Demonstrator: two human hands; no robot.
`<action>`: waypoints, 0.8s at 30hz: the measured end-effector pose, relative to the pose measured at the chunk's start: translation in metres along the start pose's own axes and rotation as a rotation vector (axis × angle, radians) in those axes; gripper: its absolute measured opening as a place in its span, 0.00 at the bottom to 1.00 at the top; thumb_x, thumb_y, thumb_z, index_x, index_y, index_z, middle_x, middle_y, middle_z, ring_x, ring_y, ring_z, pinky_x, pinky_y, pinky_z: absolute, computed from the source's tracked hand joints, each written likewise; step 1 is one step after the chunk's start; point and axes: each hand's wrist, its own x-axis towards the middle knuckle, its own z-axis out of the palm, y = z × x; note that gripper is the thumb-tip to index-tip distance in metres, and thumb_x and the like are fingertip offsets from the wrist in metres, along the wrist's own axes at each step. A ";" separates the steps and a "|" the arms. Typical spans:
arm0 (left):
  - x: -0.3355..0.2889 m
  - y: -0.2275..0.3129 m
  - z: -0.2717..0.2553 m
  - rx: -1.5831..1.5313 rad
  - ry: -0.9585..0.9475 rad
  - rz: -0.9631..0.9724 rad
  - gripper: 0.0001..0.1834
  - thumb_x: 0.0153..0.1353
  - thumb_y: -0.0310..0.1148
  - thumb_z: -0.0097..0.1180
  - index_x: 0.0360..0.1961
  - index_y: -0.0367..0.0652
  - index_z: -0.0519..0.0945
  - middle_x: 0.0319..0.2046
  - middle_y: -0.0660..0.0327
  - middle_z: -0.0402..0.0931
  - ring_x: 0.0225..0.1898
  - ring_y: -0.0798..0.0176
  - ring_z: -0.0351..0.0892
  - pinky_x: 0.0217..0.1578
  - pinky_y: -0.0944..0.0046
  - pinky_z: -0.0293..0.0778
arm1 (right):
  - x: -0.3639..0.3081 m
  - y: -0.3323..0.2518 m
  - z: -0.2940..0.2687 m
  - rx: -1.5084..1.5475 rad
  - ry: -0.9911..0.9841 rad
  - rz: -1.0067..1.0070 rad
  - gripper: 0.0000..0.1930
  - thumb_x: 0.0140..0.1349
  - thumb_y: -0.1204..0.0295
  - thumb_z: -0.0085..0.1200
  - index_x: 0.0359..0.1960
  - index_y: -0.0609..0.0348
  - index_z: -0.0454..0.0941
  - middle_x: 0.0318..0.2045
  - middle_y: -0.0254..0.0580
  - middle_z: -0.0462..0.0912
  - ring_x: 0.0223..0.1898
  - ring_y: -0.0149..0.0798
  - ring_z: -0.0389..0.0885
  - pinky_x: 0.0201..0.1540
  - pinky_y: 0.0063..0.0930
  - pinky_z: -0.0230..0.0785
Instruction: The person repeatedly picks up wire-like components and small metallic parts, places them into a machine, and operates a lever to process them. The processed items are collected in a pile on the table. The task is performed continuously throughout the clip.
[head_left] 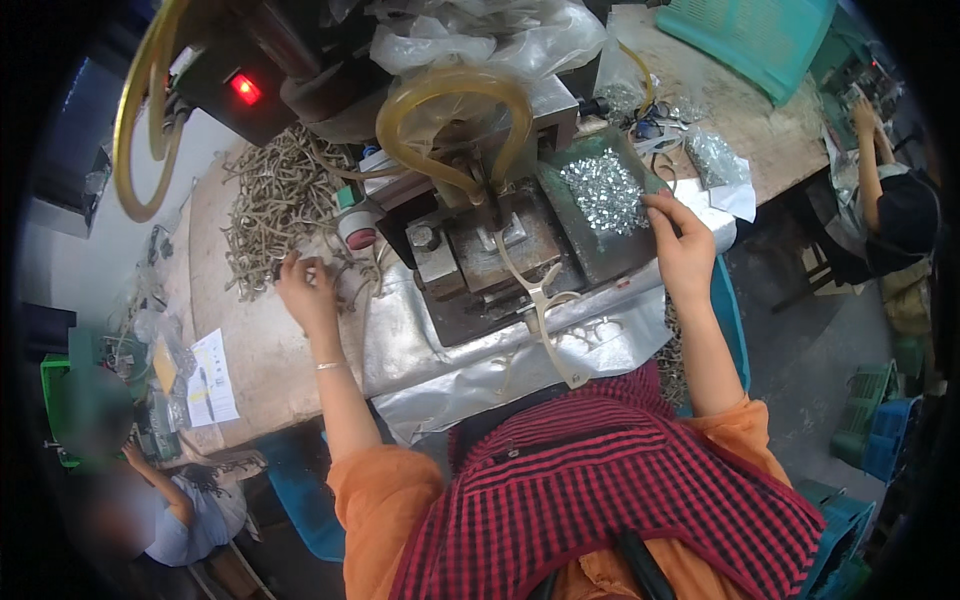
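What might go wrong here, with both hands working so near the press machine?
The left hand pulls from a tangled pile of strips; extra strips may drag off the table. The right hand picks among small metal pieces on a tilted tray, so some may spill. Both hands are beside the press block: possible pinching.

Soft daylight; seemingly blurred, vignetted rim

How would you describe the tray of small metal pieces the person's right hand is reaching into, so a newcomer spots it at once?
Start at the dark metal press in the middle of the workbench. Just to its right sits a flat dark green tray, with the right hand at its edge. Unlike the heap of dull curved strips on the left, near the left hand, it holds a pile of tiny shiny silver pieces.
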 end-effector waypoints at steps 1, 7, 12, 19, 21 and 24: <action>0.002 0.012 -0.006 -0.066 0.057 -0.031 0.08 0.61 0.30 0.63 0.38 0.37 0.84 0.42 0.54 0.82 0.43 0.50 0.78 0.50 0.53 0.72 | 0.000 -0.002 -0.005 0.039 -0.004 0.021 0.09 0.63 0.77 0.58 0.43 0.64 0.86 0.39 0.45 0.88 0.43 0.38 0.86 0.50 0.28 0.74; 0.017 0.059 -0.021 -0.637 0.122 -0.255 0.07 0.69 0.29 0.59 0.38 0.34 0.80 0.30 0.63 0.78 0.30 0.70 0.73 0.33 0.69 0.71 | 0.015 -0.089 0.026 0.123 -0.286 -0.342 0.08 0.61 0.80 0.60 0.40 0.65 0.86 0.39 0.42 0.88 0.43 0.32 0.84 0.49 0.25 0.73; -0.018 0.122 -0.045 -1.111 0.069 -0.505 0.06 0.70 0.28 0.58 0.42 0.37 0.77 0.32 0.63 0.77 0.31 0.71 0.77 0.35 0.72 0.74 | 0.018 -0.097 0.059 0.271 -0.318 -0.369 0.06 0.58 0.76 0.62 0.36 0.64 0.86 0.36 0.44 0.88 0.40 0.37 0.86 0.46 0.28 0.75; 0.020 0.217 -0.157 -1.533 0.113 0.180 0.10 0.67 0.19 0.53 0.47 0.39 0.69 0.42 0.52 0.75 0.44 0.58 0.80 0.43 0.52 0.86 | -0.010 -0.117 0.071 0.700 -0.392 -0.045 0.20 0.57 0.83 0.63 0.52 0.67 0.76 0.44 0.43 0.85 0.43 0.30 0.84 0.50 0.23 0.75; 0.034 0.224 -0.151 -1.434 0.127 0.312 0.10 0.67 0.20 0.54 0.48 0.39 0.71 0.42 0.51 0.77 0.44 0.56 0.82 0.44 0.49 0.87 | -0.018 -0.122 0.079 0.873 -0.322 0.066 0.20 0.58 0.83 0.63 0.53 0.68 0.75 0.45 0.43 0.85 0.44 0.30 0.84 0.51 0.22 0.75; 0.044 0.228 -0.140 -1.440 0.201 0.310 0.10 0.69 0.21 0.54 0.49 0.38 0.73 0.44 0.51 0.78 0.45 0.54 0.84 0.44 0.48 0.88 | -0.026 -0.127 0.084 0.971 -0.288 0.169 0.23 0.59 0.84 0.63 0.57 0.70 0.74 0.49 0.45 0.84 0.46 0.28 0.84 0.51 0.20 0.74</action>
